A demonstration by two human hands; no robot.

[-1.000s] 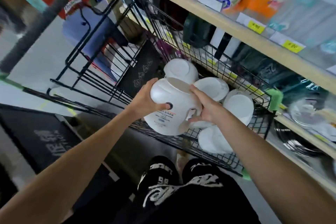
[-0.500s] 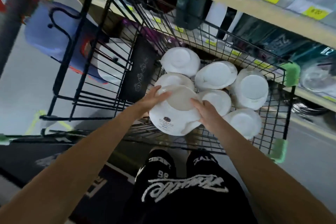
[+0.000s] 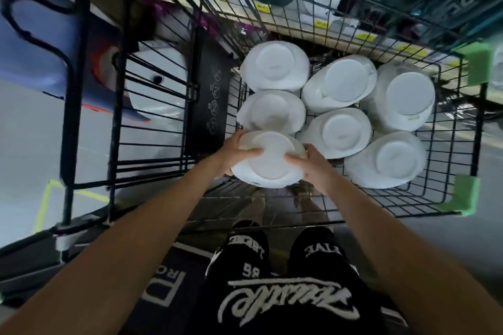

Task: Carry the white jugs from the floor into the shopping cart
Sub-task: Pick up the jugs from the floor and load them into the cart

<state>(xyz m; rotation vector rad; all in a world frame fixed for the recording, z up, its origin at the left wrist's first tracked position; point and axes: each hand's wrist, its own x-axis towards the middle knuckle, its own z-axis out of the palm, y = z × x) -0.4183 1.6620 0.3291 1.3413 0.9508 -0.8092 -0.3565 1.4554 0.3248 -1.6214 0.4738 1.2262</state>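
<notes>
Now our white jug point(image 3: 268, 163) sits lower than a moment ago, down inside the shopping cart point(image 3: 367, 207), next to six other jugs point(image 3: 337, 133). Our left hand point(image 3: 234, 149) and right hand point(image 3: 313, 166) hold its sides. We think we can let go soon.

Dim aisle light, wide-angle lens bending the edges.
Soft light from above is falling on the jugs point(image 3: 337, 133), their white bases glowing without glare, and the floor point(image 3: 24, 144) is giving back a pale sheen. The cart point(image 3: 71, 117) bars are bowing toward the borders, shelf point(image 3: 292, 19) goods are smearing into blur, and the shorts point(image 3: 294, 307) are sinking into shadow.
</notes>
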